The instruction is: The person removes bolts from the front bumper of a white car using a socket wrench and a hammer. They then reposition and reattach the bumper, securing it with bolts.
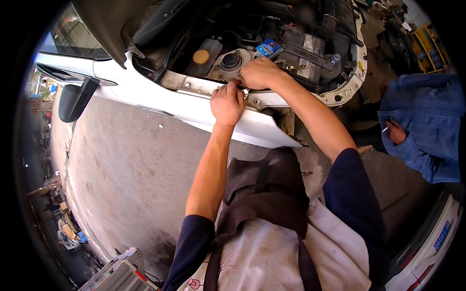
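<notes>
My left hand (227, 103) rests on the top edge of a white car fender (145, 92), fingers curled at the fender's mounting flange (204, 87). My right hand (258, 72) sits just beyond it on the same flange, fist closed, at the rim of the open engine bay (272, 34). Something small and metallic shows between the two hands; I cannot make out what it is. Close behind my right hand are a strut mount (231, 61), a reservoir with a tan cap (201, 56) and a blue-labelled battery (269, 48).
The raised hood (104, 24) hangs at upper left above a black side mirror (73, 102). Another person in a blue striped shirt (427, 126) crouches at right, holding a small white stick. A white car's rear corner (432, 247) is at lower right. Grey concrete floor (126, 179) lies below the fender.
</notes>
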Demonstrator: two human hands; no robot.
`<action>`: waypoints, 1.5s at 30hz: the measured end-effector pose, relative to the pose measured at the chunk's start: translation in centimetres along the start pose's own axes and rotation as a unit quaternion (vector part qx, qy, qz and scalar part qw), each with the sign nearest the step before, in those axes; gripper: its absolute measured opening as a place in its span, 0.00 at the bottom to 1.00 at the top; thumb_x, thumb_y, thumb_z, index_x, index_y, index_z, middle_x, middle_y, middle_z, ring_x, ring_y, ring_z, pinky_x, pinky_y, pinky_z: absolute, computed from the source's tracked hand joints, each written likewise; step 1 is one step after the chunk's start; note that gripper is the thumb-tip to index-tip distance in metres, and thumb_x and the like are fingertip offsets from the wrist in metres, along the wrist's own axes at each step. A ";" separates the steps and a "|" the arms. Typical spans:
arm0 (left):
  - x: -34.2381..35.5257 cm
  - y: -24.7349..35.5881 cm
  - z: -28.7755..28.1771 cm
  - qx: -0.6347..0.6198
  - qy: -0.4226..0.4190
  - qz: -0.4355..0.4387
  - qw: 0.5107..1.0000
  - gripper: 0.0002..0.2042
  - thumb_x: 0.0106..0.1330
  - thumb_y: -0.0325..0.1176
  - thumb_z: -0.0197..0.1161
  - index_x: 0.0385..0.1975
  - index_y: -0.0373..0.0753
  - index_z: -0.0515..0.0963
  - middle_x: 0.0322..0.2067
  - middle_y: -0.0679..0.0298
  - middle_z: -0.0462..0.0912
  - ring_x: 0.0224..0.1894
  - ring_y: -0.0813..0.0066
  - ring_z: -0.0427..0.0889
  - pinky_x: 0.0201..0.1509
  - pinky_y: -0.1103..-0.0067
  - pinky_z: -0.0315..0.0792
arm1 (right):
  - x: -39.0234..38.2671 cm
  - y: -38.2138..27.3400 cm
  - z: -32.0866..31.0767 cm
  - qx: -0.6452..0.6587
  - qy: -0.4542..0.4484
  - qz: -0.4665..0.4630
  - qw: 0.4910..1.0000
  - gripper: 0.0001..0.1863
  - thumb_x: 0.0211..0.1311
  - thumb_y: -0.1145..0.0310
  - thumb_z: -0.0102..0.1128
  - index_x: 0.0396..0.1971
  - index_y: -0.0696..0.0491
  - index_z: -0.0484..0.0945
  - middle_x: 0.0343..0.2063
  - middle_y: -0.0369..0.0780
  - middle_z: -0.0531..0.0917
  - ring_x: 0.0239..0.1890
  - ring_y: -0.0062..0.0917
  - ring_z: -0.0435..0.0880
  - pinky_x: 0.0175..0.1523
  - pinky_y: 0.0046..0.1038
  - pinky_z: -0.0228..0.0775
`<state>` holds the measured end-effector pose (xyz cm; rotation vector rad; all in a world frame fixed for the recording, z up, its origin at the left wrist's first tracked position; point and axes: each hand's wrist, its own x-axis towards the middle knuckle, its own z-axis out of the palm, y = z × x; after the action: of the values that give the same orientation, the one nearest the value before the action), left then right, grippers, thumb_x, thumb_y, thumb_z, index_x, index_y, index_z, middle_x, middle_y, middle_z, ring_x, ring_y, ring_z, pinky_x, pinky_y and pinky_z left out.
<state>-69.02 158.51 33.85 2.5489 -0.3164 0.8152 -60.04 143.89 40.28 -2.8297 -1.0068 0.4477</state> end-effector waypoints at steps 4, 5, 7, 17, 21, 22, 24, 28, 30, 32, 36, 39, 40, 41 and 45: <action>0.2 -0.1 0.7 0.012 0.007 -0.008 1.000 0.06 0.63 0.30 0.56 0.38 0.43 0.79 0.23 0.58 0.82 0.26 0.54 0.80 0.35 0.63 0.72 | -1.3 0.0 1.4 0.014 0.094 0.023 0.995 0.20 0.63 0.52 0.55 0.28 0.52 0.88 0.30 0.46 0.88 0.38 0.41 0.88 0.44 0.39 0.76; 0.1 -0.1 0.8 0.016 0.008 -0.016 1.000 0.07 0.63 0.30 0.56 0.38 0.43 0.79 0.23 0.57 0.82 0.26 0.53 0.80 0.35 0.63 0.72 | -1.3 -0.4 1.5 0.028 0.118 0.036 0.992 0.20 0.63 0.52 0.56 0.27 0.52 0.88 0.29 0.45 0.88 0.37 0.40 0.88 0.44 0.39 0.76; -0.2 -0.2 0.6 0.030 0.012 -0.021 0.999 0.07 0.63 0.30 0.55 0.38 0.43 0.79 0.23 0.56 0.82 0.26 0.51 0.80 0.34 0.61 0.72 | -1.5 -0.9 2.1 0.055 0.160 0.057 0.984 0.20 0.63 0.51 0.57 0.27 0.52 0.88 0.28 0.44 0.88 0.35 0.40 0.88 0.42 0.40 0.76; -0.5 -0.9 0.4 0.052 -0.022 -0.052 0.997 0.07 0.66 0.34 0.51 0.36 0.44 0.77 0.25 0.55 0.84 0.29 0.47 0.82 0.35 0.57 0.73 | -1.9 -1.2 3.9 0.136 0.237 0.082 0.958 0.17 0.59 0.51 0.63 0.28 0.49 0.90 0.27 0.41 0.88 0.35 0.35 0.89 0.41 0.36 0.79; -0.2 -0.7 0.3 0.041 -0.049 -0.078 0.995 0.08 0.68 0.34 0.49 0.38 0.44 0.77 0.26 0.55 0.84 0.31 0.47 0.82 0.36 0.57 0.74 | -2.1 -0.9 4.3 0.161 0.243 0.092 0.952 0.17 0.59 0.51 0.63 0.28 0.49 0.89 0.27 0.41 0.88 0.35 0.35 0.89 0.40 0.35 0.79; -0.1 -0.5 0.5 0.042 -0.051 -0.079 0.995 0.08 0.68 0.34 0.49 0.38 0.44 0.77 0.26 0.55 0.84 0.31 0.47 0.82 0.36 0.57 0.74 | -2.1 -0.9 4.3 0.165 0.245 0.093 0.951 0.16 0.59 0.52 0.63 0.28 0.49 0.89 0.27 0.41 0.88 0.35 0.35 0.89 0.40 0.34 0.79; 0.0 -0.6 0.4 0.045 -0.050 -0.076 0.995 0.08 0.67 0.34 0.49 0.38 0.44 0.77 0.26 0.54 0.84 0.31 0.46 0.82 0.37 0.57 0.74 | -2.3 -0.9 4.2 0.171 0.252 0.097 0.947 0.16 0.59 0.53 0.63 0.27 0.50 0.89 0.26 0.41 0.88 0.35 0.35 0.89 0.39 0.35 0.79; 0.0 -0.2 0.3 0.059 -0.071 -0.123 0.988 0.09 0.66 0.33 0.50 0.38 0.43 0.77 0.27 0.50 0.84 0.33 0.45 0.82 0.39 0.54 0.73 | -3.2 -0.2 4.2 0.195 0.277 0.066 0.939 0.16 0.59 0.54 0.63 0.25 0.52 0.88 0.23 0.44 0.86 0.31 0.38 0.88 0.38 0.37 0.78; 1.5 1.7 0.2 0.013 -0.094 -0.227 0.969 0.11 0.65 0.34 0.49 0.37 0.43 0.80 0.29 0.52 0.85 0.35 0.46 0.83 0.40 0.56 0.73 | -3.8 0.6 4.1 0.183 0.262 0.050 0.946 0.17 0.61 0.54 0.61 0.24 0.52 0.87 0.22 0.44 0.86 0.30 0.39 0.87 0.38 0.39 0.78; 2.0 2.0 0.6 -0.038 -0.067 -0.294 0.953 0.12 0.65 0.35 0.49 0.35 0.43 0.82 0.30 0.53 0.86 0.35 0.46 0.83 0.41 0.57 0.73 | -3.5 1.2 4.1 0.176 0.231 0.011 0.957 0.17 0.62 0.54 0.60 0.23 0.52 0.87 0.22 0.44 0.86 0.30 0.40 0.87 0.37 0.39 0.78; 2.5 3.8 1.9 0.056 0.013 -0.319 0.946 0.13 0.64 0.35 0.49 0.33 0.37 0.82 0.27 0.55 0.85 0.30 0.57 0.82 0.38 0.65 0.74 | -2.3 3.1 3.4 0.159 0.193 -0.081 0.965 0.18 0.61 0.55 0.59 0.22 0.53 0.86 0.21 0.45 0.85 0.29 0.41 0.87 0.37 0.40 0.77; 2.1 3.7 2.3 0.018 0.052 -0.308 0.950 0.13 0.65 0.34 0.49 0.32 0.33 0.80 0.27 0.55 0.84 0.29 0.63 0.80 0.38 0.68 0.74 | -1.0 3.6 2.0 0.153 0.173 -0.139 0.963 0.17 0.60 0.58 0.59 0.22 0.55 0.85 0.22 0.46 0.85 0.29 0.42 0.86 0.37 0.40 0.76; 2.0 3.8 2.3 0.007 0.058 -0.300 0.952 0.13 0.65 0.34 0.50 0.32 0.32 0.80 0.27 0.55 0.84 0.29 0.64 0.80 0.38 0.68 0.74 | -0.8 3.9 1.8 0.153 0.166 -0.161 0.961 0.17 0.60 0.58 0.59 0.22 0.56 0.85 0.22 0.46 0.85 0.30 0.42 0.86 0.38 0.40 0.76; 1.9 3.7 2.2 -0.003 0.065 -0.292 0.954 0.13 0.65 0.34 0.50 0.31 0.32 0.80 0.27 0.55 0.84 0.29 0.64 0.79 0.38 0.68 0.74 | -0.7 3.9 1.6 0.154 0.160 -0.185 0.957 0.17 0.60 0.59 0.58 0.22 0.56 0.85 0.23 0.46 0.85 0.30 0.42 0.86 0.38 0.40 0.76; 1.8 3.2 2.1 0.008 0.084 -0.264 0.961 0.12 0.65 0.34 0.51 0.30 0.34 0.80 0.26 0.50 0.84 0.27 0.51 0.81 0.36 0.63 0.74 | -3.2 4.7 1.0 0.207 0.046 -0.221 0.952 0.18 0.57 0.57 0.61 0.25 0.58 0.86 0.26 0.46 0.87 0.36 0.42 0.87 0.45 0.42 0.74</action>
<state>-67.71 154.57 34.50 2.3796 0.4109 0.8065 -59.85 138.21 39.14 -2.1563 -1.3009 0.4110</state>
